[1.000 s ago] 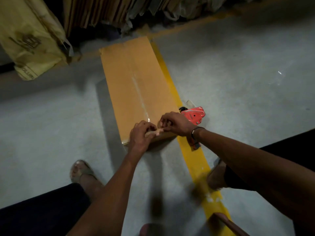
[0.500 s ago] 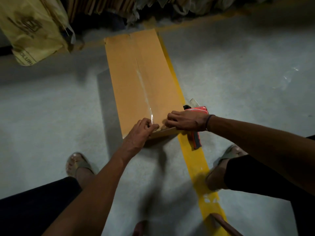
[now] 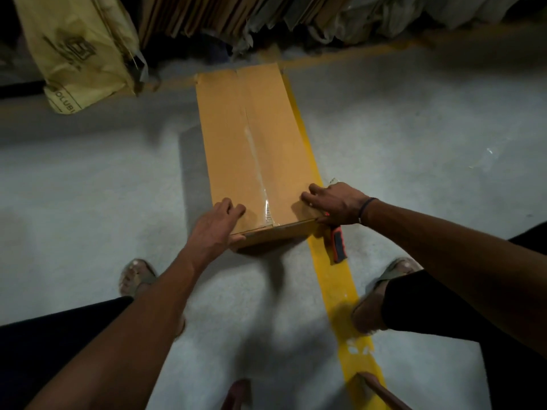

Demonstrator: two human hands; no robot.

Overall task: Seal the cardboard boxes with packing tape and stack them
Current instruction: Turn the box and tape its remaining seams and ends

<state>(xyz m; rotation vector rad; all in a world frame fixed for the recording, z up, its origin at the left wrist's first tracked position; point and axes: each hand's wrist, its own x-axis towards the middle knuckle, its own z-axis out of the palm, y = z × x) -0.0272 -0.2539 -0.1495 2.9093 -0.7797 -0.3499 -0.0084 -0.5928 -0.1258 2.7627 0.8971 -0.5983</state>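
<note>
A long brown cardboard box (image 3: 236,137) lies on the grey floor in front of me, its flaps closed and a strip of clear tape (image 3: 256,161) running along the centre seam. My left hand (image 3: 214,229) grips the box's near left corner, fingers on top and thumb on the front face. My right hand (image 3: 331,204) holds the near right corner, fingers curled on the top. A red and grey tape dispenser (image 3: 337,242) lies on the floor just right of the box, mostly hidden under my right hand.
A yellow painted line (image 3: 334,279) runs along the floor beside the box. Flattened cardboard sheets (image 3: 189,16) and a yellow sack (image 3: 77,51) stand at the back. My sandalled feet (image 3: 137,276) are on either side. Bare concrete lies left and right.
Both hands left the tape end at the middle of the near edge and spread apart to the box's two near corners. The view shifted down a little.
</note>
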